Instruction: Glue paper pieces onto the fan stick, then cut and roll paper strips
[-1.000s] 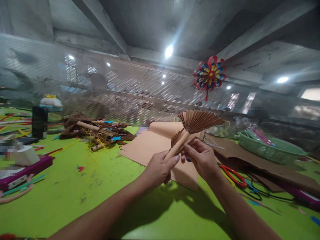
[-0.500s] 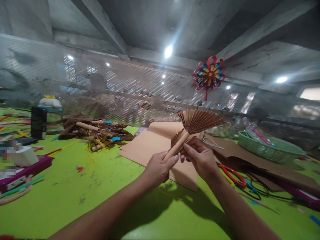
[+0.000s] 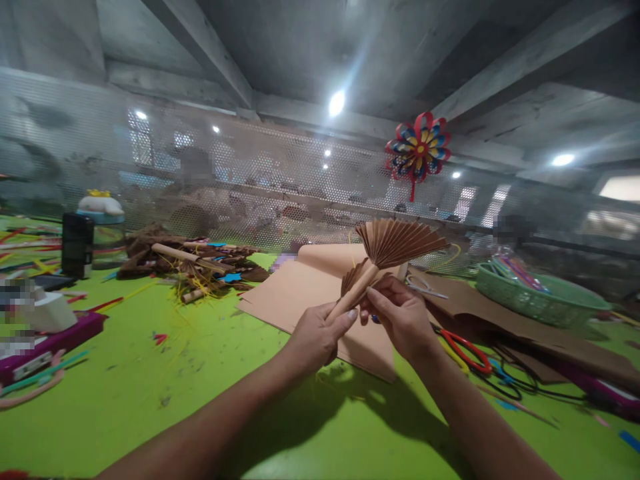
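A pleated brown paper fan (image 3: 397, 241) on a rolled paper stick (image 3: 357, 291) is held up above the green table (image 3: 150, 387). My left hand (image 3: 317, 338) is closed around the lower end of the stick, thumb along it. My right hand (image 3: 400, 315) pinches the stick just under the fan, where smaller brown pleats (image 3: 354, 275) stick out. Both hands hover over a stack of tan paper sheets (image 3: 305, 293).
A pile of brown paper pieces and sticks (image 3: 187, 263) lies at the back left, by a black container (image 3: 77, 245). Red-handled scissors (image 3: 465, 350) and brown sheets lie at the right, near a green basket (image 3: 537, 297). A colourful paper flower (image 3: 419, 148) hangs on the mesh screen.
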`<state>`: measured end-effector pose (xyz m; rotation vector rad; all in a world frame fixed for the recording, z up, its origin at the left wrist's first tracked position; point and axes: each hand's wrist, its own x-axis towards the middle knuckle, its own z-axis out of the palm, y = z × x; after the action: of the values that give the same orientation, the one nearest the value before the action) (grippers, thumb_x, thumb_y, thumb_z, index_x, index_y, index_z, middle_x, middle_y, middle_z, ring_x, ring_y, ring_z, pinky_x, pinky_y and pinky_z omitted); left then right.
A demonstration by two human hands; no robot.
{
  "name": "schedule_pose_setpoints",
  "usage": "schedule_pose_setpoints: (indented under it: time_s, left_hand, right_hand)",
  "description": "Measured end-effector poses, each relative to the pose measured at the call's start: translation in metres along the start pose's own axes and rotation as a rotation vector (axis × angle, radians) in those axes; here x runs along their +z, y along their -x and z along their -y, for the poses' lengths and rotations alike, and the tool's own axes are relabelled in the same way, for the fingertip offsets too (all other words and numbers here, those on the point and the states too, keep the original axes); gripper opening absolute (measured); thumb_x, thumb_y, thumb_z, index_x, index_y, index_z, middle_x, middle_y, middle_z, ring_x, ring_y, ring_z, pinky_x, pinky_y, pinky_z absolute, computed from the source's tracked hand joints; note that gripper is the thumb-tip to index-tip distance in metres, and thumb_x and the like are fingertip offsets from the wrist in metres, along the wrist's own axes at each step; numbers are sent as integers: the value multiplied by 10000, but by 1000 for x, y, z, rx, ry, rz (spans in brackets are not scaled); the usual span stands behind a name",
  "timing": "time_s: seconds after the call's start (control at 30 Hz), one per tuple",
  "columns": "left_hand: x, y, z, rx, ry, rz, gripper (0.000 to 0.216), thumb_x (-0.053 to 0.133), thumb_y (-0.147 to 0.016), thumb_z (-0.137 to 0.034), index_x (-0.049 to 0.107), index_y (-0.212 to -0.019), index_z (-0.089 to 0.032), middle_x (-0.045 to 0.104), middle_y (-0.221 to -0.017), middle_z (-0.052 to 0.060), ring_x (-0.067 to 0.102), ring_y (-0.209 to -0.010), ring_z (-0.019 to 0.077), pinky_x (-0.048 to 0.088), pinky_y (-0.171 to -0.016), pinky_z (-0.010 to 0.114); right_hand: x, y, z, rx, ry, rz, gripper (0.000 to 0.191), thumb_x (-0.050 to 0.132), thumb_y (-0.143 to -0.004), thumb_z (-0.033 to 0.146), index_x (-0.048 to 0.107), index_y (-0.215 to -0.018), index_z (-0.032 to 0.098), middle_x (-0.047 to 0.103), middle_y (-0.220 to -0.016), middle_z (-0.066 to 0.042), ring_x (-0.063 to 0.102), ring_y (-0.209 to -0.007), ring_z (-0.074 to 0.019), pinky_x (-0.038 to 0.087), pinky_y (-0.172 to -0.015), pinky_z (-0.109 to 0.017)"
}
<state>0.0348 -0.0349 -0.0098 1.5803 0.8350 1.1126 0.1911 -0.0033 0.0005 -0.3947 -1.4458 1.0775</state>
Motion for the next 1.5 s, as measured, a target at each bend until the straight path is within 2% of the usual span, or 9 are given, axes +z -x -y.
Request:
schedule_pose_setpoints:
  time_s: [0.47,0.83,1.1,1.5]
  left_hand:
    - [0,0,-2,14,-7,-41,358,529,-786,-485,602,-820,-136,326,-442,-79,297,-369,61,242,-379,193]
    - [-1,-1,1,9,-35,-13,356,499,-820,-483,577,-885,-142,306,-457,-96,281,-337,48,219,-349,182]
    - [1,-1,-1,-23,-2,-41,313,510,-820,-465,533,-833,-153,301,-404,-107,275,-307,48,235,-317,165]
    - [1,-1,1,-22,30,-23,334,511,-817,-471,536,-871,-142,307,-387,-109,259,-295,44,232,-320,166]
  right_hand:
    - [1,1,1,-6,-3,-12,98,654,-785,212,592,-734,157,638,-619,0,581,-504,-112,497,-500,-260]
    - [2,1,1,7,-25,-12,100,657,-782,210,585,-736,158,636,-625,0,581,-514,-111,495,-500,-252]
    - [2,1,1,22,-25,-10,88,657,-781,215,596,-758,156,637,-632,-4,584,-525,-112,503,-509,-252]
    - [0,0,-3,16,-3,2,111,663,-775,239,595,-750,155,636,-650,-10,595,-542,-118,512,-520,-261]
